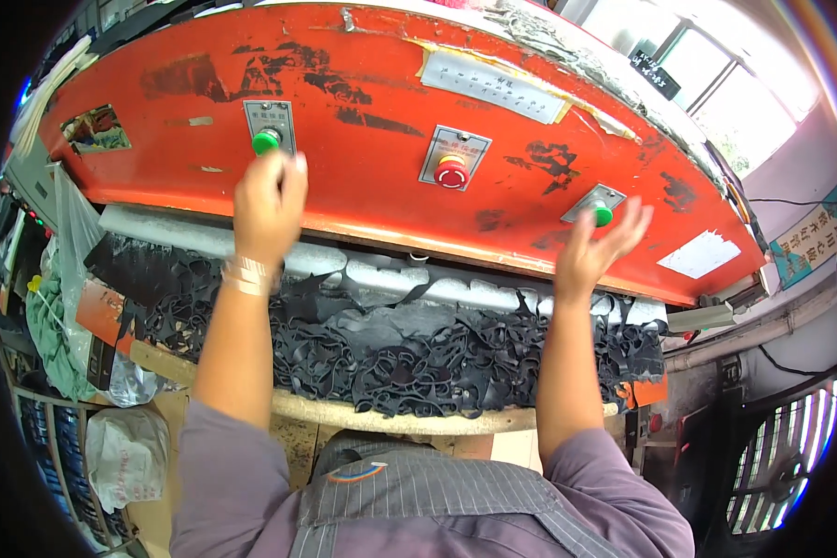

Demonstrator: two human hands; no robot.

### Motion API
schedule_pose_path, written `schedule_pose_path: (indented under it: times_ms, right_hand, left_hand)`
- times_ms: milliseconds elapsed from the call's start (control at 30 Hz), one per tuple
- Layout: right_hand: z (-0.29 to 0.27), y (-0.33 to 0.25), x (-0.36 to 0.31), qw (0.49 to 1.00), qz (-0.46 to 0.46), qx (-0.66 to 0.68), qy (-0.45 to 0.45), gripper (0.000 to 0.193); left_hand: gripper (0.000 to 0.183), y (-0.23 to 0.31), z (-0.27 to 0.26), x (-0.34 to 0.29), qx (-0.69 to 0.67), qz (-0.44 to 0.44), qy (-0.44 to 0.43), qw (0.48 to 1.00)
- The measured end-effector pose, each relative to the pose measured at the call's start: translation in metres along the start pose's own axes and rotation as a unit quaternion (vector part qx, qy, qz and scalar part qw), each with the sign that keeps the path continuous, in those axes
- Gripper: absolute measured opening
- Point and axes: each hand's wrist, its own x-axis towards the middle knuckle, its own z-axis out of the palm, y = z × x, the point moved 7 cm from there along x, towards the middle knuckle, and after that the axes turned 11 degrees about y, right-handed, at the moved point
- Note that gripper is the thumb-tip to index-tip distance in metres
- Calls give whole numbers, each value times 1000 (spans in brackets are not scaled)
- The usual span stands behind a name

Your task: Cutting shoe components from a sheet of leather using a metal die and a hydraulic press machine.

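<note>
Both my arms reach forward to a red machine panel (363,186). My left hand (270,205) is at the left green push button (265,141), its fingers curled in with nothing visible in them. Its fingertips sit just below the button; whether they touch it I cannot tell. On the right, my right hand (597,256) has its fingers spread beside the other green push button (604,217), palm side close to it and holding nothing. Contact there is also unclear. A red mushroom-shaped stop button (452,173) lies between the hands.
Below the panel, a heap of black curled scrap strips (409,363) covers a ledge with a pale front edge (418,423). Plastic bags (128,456) lie at lower left. A black fan (781,465) stands at lower right. A window (735,84) is at upper right.
</note>
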Motion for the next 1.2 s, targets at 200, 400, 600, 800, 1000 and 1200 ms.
schedule_pose_path:
  times_ms: [200, 400, 600, 800, 1000, 1200]
  right_hand:
    - [-83, -117, -158, 803, -21, 161, -574, 53]
    - [-105, -127, -204, 782, -61, 83, -614, 45]
    - [-95, -122, -197, 786, -71, 67, -610, 36]
    - [-39, -101, -154, 621, 95, 148, -764, 59]
    - [112, -31, -173, 807, 114, -119, -568, 92]
    - [147, 3, -179, 797, 203, -33, -568, 62]
  left_hand:
    - [24, 68, 2, -213, -58, -48, -370, 926]
    - [22, 90, -5, -256, 54, 15, -344, 937]
    - [23, 90, 3, -253, 72, 24, -310, 948]
    - [34, 75, 8, -229, 86, -69, -558, 823]
    - [28, 17, 106, -199, 12, -27, -305, 952]
    - [59, -4, 136, -213, 77, 29, -314, 946]
